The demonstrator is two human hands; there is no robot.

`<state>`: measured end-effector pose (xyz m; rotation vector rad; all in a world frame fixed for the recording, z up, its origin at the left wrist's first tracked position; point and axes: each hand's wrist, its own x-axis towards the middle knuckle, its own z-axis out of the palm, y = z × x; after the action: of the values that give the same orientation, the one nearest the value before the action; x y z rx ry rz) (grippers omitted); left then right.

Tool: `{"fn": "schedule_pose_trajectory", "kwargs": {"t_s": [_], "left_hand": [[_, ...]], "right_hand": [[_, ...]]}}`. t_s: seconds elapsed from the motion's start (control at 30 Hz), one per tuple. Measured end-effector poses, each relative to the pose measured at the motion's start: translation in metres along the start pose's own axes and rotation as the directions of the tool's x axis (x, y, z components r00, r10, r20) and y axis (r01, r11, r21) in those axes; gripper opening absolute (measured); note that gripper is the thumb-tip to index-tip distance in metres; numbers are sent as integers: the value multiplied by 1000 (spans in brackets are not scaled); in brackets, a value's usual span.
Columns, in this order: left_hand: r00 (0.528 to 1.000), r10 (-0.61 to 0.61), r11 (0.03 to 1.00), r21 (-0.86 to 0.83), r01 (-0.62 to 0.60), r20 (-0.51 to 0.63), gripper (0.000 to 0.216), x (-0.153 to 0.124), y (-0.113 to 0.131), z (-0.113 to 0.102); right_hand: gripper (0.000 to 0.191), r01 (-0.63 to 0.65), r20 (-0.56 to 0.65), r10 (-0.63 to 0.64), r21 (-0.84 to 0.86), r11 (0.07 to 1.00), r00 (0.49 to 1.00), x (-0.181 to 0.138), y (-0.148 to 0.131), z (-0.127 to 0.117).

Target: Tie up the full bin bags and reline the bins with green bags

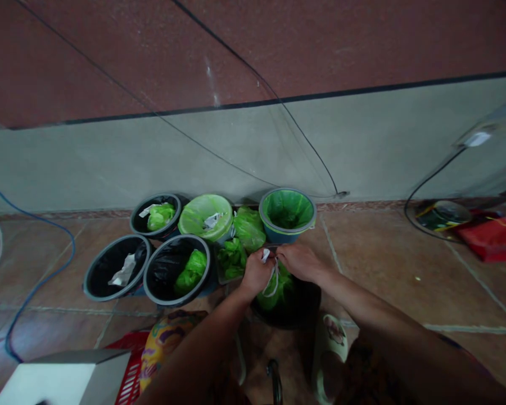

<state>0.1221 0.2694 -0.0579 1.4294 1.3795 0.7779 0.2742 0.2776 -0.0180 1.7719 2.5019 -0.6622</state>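
Observation:
A green plastic bag (279, 293) sits inside a dark bin (308, 308) in front of my feet. My left hand (256, 272) is closed at the gathered top of the bag, with a small white scrap (265, 255) showing at its fingers. My right hand (297, 261) pinches the same gathered top from the other side, fingertips close to the left ones. A loop of white string (273, 284) hangs down between both hands over the bag. Fingers hide the exact grip on string and plastic.
Left stand several bins, including a black-lined bin (168, 292) and a green-lined bin (206, 203). Another green-lined bin (287, 197) is by the wall. Green bags (249, 228) lie between. A blue hose (63, 270), white box (54, 379) and red object (489, 239) flank the area.

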Motion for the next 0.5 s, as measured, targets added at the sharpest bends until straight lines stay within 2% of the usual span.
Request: {"fn": "schedule_pose_trajectory", "kwargs": {"t_s": [0.03, 0.1, 0.2, 0.3, 0.37, 0.43, 0.5], "left_hand": [[1000, -3, 1000, 6, 3, -7, 11, 0, 0, 0], [999, 12, 999, 33, -11, -30, 13, 0, 0, 0], [999, 17, 997, 71, -14, -43, 10, 0, -4, -1], [999, 9, 993, 118, -3, -47, 7, -1, -6, -1], [999, 8, 985, 174, -1, -38, 7, -1, -5, -2], [1000, 1, 963, 269, 5, -21, 9, -1, -3, -4], [1000, 3, 918, 396, 0, -7, 13, -1, 1, -7]], "right_hand": [[30, 12, -9, -13, -48, 999, 1000, 0, 0, 0], [31, 18, -12, -19, -38, 999, 1000, 1, 0, 1], [34, -59, 61, 50, 168, 984, 997, 2, 3, 1], [32, -166, 190, 95, 404, 900, 977, 2, 4, 3], [27, -199, 203, 112, 484, 852, 973, 2, 5, 6], [24, -187, 168, 120, 476, 859, 978, 3, 7, 7], [23, -154, 113, 118, 394, 906, 987, 4, 10, 7]]}}
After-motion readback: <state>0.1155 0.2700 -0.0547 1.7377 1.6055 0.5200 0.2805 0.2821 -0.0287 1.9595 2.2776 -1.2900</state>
